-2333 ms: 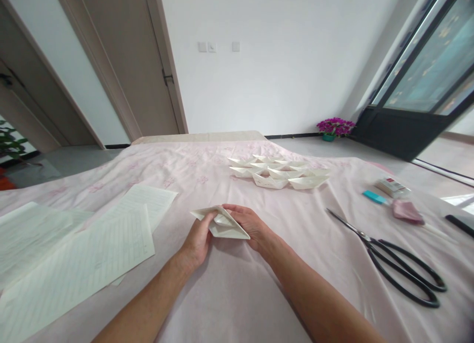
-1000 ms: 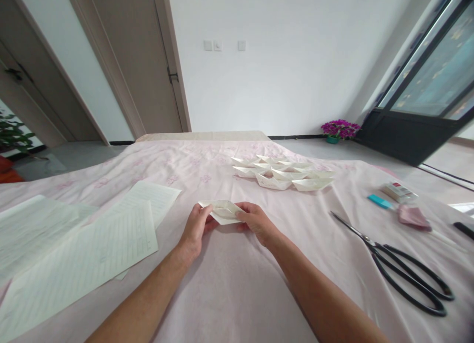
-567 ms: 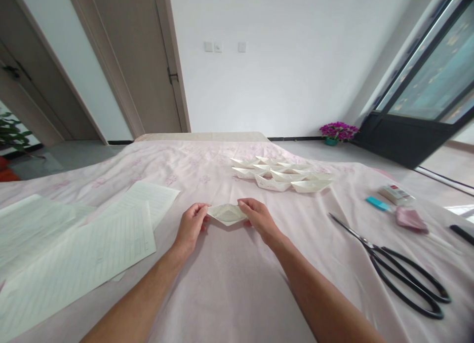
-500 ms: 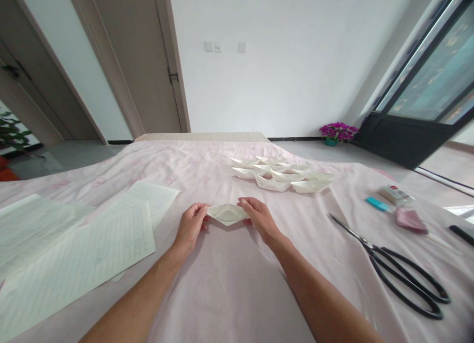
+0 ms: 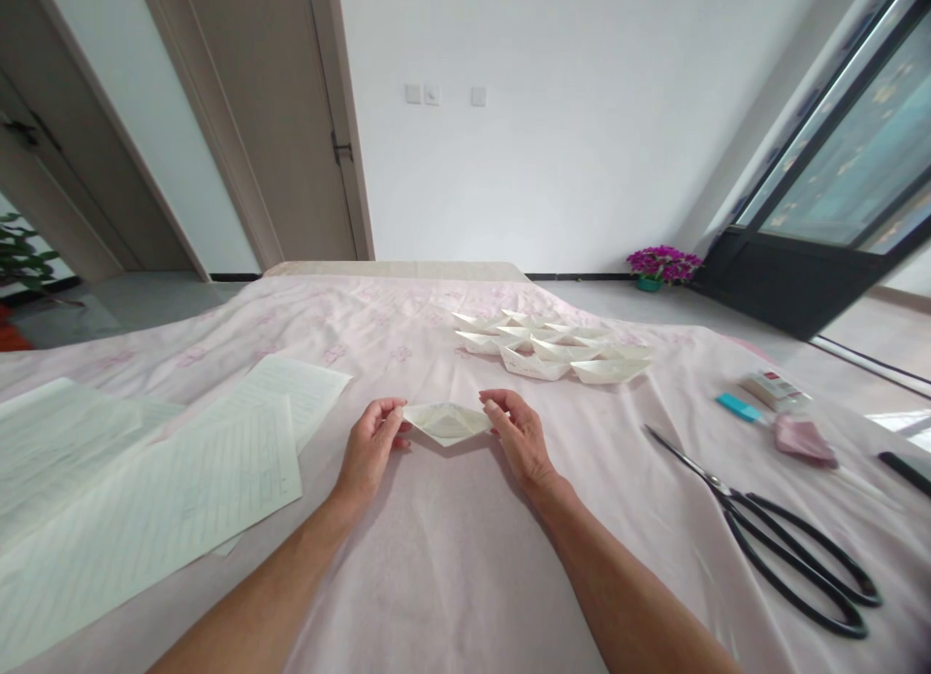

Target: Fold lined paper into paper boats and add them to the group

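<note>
A folded white paper boat (image 5: 446, 425) is held level just above the pink cloth, its pointed ends to left and right. My left hand (image 5: 370, 443) pinches the left tip between thumb and fingers. At the opposite tip, my right hand (image 5: 519, 437) is closed in the same kind of pinch. Beyond the hands, slightly right, several finished paper boats (image 5: 539, 364) stand grouped in rows. Lined paper sheets (image 5: 167, 490) lie overlapping to the left of my left hand.
Large black-handled scissors (image 5: 789, 548) lie open on the right of the pink cloth (image 5: 436, 577). Past them are a blue-capped item (image 5: 739, 407), a small packet (image 5: 775, 391), a pink cloth piece (image 5: 804, 439) and a black object (image 5: 906, 471). Purple flowers (image 5: 663, 263) stand by the far wall.
My hands have moved slightly apart, the right one shifting a little to the right, and more of the paper boat's length shows between them. Everything else on the cloth stays in place.
</note>
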Demonstrator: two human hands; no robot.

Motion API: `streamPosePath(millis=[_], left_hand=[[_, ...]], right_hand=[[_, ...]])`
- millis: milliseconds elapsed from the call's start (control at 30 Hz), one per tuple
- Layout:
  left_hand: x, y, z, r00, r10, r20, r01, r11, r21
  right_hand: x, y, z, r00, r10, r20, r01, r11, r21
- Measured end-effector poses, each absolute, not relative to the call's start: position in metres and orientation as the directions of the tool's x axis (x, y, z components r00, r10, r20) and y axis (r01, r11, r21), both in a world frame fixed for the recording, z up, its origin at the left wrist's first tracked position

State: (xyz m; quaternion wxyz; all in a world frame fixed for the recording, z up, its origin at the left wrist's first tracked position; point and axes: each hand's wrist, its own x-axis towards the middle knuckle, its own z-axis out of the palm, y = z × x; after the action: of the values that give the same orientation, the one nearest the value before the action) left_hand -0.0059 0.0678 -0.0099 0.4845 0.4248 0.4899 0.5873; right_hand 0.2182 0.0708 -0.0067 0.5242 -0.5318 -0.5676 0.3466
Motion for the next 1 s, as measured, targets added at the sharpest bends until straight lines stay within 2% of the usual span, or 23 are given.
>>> streamPosePath(millis=[233,433,733,867,1000], left_hand=[[-0.011,0.074,-0.022,-0.097,0.991,0.089,0.038,-0.086,0.996],[-0.013,0.075,-0.026,-0.081,0.99,0.117,0.034,-0.115,0.993],[-0.012,0.073,-0.021,-0.103,0.985,0.135,0.055,-0.13,0.99],[-0.015,0.074,-0.024,-0.118,0.976,0.183,0.165,-0.162,0.973],[-0.019,0.075,-0.026,-0.095,0.941,0.325,0.327,-0.279,0.903]], right_hand=[[0.221,0.069,-0.004,0.175,0.942,0.286,0.296,0.226,-0.928],[0.219,0.066,-0.003,0.193,0.932,0.307,0.323,0.235,-0.917],[0.221,0.068,-0.005,0.251,0.925,0.286,0.252,0.223,-0.942],[0.223,0.069,-0.007,0.269,0.923,0.276,0.238,0.214,-0.948],[0.228,0.068,-0.009,0.269,0.923,0.276,0.254,0.208,-0.945]])
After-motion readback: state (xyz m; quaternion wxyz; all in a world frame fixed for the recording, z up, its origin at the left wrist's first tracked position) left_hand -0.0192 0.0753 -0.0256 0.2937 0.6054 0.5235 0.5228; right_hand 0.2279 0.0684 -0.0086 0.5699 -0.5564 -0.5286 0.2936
